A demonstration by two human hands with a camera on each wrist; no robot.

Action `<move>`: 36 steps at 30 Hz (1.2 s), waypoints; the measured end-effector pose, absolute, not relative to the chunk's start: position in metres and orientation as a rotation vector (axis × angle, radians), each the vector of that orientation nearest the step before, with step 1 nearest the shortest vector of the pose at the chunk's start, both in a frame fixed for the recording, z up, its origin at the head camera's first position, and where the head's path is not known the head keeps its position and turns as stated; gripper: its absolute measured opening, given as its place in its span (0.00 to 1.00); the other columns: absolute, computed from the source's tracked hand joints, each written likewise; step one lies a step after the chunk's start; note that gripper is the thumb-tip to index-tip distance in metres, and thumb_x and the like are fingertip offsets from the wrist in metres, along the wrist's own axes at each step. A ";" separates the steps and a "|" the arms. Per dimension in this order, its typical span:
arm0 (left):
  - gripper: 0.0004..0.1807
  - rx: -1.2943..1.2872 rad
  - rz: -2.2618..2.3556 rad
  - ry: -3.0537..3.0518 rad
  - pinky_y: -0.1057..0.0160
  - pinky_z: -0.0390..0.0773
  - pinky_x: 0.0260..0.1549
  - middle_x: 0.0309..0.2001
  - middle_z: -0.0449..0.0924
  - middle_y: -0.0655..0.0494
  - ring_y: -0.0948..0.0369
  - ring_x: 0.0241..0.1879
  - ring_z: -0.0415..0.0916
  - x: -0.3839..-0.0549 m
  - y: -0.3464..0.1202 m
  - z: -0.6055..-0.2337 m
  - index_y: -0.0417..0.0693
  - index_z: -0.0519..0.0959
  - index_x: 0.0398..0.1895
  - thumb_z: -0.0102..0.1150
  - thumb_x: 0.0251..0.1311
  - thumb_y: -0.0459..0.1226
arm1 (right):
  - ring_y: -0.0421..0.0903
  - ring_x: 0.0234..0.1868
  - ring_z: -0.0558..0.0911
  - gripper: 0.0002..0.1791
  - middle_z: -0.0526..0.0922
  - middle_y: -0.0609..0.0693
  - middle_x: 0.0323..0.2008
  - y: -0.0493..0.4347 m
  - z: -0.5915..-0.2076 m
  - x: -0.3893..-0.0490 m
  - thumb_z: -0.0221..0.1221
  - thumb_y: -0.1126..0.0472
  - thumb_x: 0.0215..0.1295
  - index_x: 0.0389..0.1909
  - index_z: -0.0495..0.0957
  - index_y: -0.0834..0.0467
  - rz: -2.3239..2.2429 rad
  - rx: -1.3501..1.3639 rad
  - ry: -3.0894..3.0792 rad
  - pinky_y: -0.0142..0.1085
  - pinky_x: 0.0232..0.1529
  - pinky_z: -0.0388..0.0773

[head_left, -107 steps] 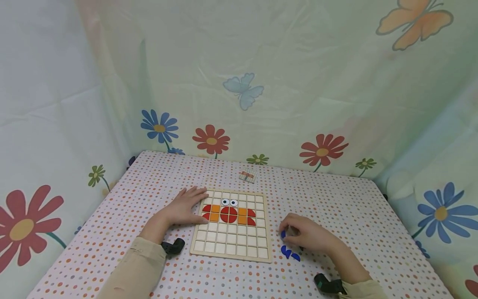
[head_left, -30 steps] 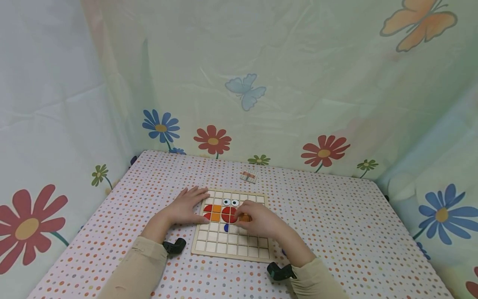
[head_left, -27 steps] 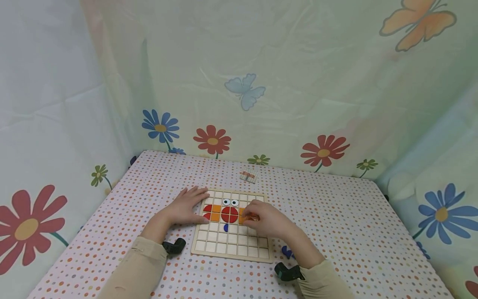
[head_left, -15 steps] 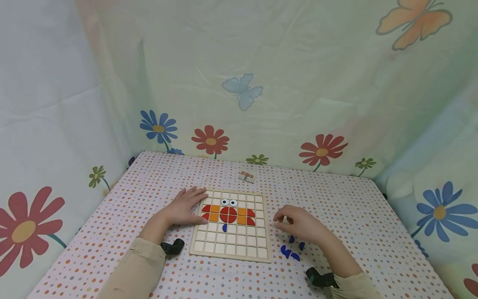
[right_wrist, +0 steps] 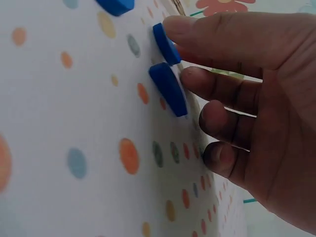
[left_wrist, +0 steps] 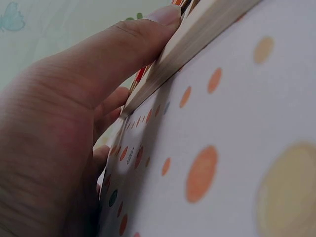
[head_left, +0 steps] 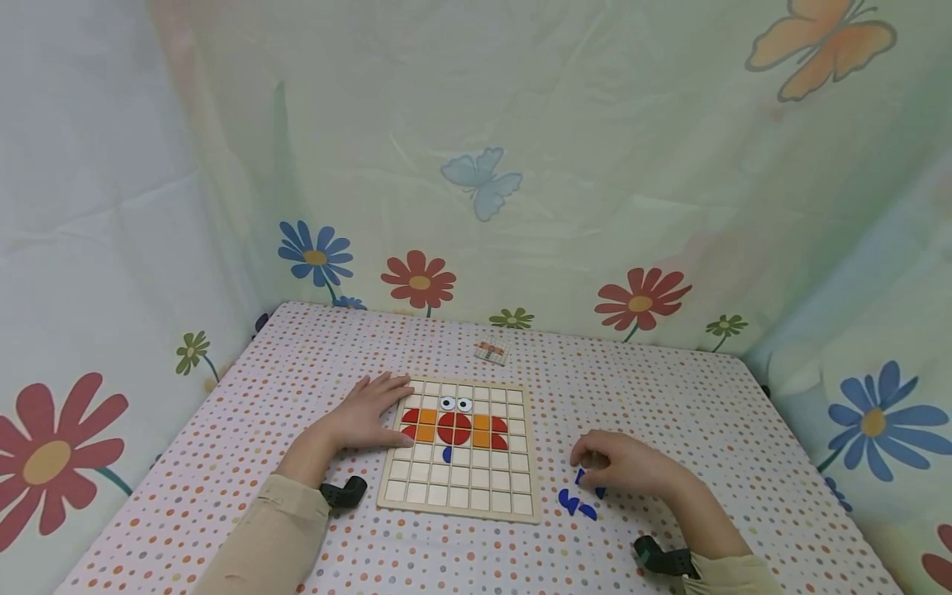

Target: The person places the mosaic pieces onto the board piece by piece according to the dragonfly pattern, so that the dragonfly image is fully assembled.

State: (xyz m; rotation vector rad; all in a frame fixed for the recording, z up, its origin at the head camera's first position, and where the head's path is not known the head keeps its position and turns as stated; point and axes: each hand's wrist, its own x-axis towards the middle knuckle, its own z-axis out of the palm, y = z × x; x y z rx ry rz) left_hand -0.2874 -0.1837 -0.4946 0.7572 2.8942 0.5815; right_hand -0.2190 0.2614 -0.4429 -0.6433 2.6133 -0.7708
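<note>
A wooden grid board (head_left: 439, 496) lies on the table. On it sit two eye pieces (head_left: 456, 404), a red circle (head_left: 454, 429) of quarter pieces, orange squares (head_left: 481, 431), red quarters at both sides and one blue quarter piece (head_left: 447, 454) below the circle. My left hand (head_left: 357, 417) rests spread on the board's left edge, its thumb on the rim (left_wrist: 197, 34). Over several loose blue pieces (head_left: 587, 511) right of the board hovers my right hand (head_left: 625, 467), fingers loosely bent. In the right wrist view, its thumb tip meets or nearly meets one blue piece (right_wrist: 167, 44) lying on the cloth.
A small pattern card (head_left: 492, 350) lies behind the board. Dotted cloth (head_left: 416, 554) covers the table, and a flowered curtain (head_left: 565, 248) encloses its back and sides. Each wrist wears a black device (head_left: 345, 493).
My right hand carried a blue piece from the right-hand group to the board, left it below the red circle, and returned to the loose pieces. My left hand stays in place.
</note>
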 end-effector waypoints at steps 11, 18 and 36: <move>0.52 0.750 0.591 2.896 0.42 0.38 0.77 0.79 0.51 0.61 0.50 0.80 0.41 -0.286 -0.184 -0.495 0.60 0.61 0.76 0.62 0.48 0.70 | 0.37 0.41 0.75 0.12 0.79 0.39 0.42 0.261 -0.452 -0.222 0.68 0.56 0.61 0.44 0.79 0.44 -0.735 -0.666 2.654 0.31 0.40 0.75; 0.52 0.754 0.590 2.893 0.42 0.38 0.78 0.79 0.50 0.61 0.50 0.80 0.40 -0.287 -0.184 -0.495 0.60 0.61 0.76 0.62 0.49 0.70 | 0.37 0.38 0.72 0.16 0.77 0.42 0.41 0.263 -0.454 -0.223 0.70 0.51 0.58 0.45 0.78 0.48 -0.735 -0.676 2.694 0.31 0.36 0.72; 0.52 0.737 0.587 2.900 0.42 0.38 0.78 0.79 0.51 0.61 0.50 0.80 0.40 -0.286 -0.183 -0.495 0.60 0.62 0.75 0.63 0.48 0.69 | 0.37 0.33 0.71 0.11 0.76 0.41 0.37 0.249 -0.446 -0.224 0.67 0.56 0.62 0.44 0.79 0.48 -0.689 -0.728 2.748 0.30 0.31 0.71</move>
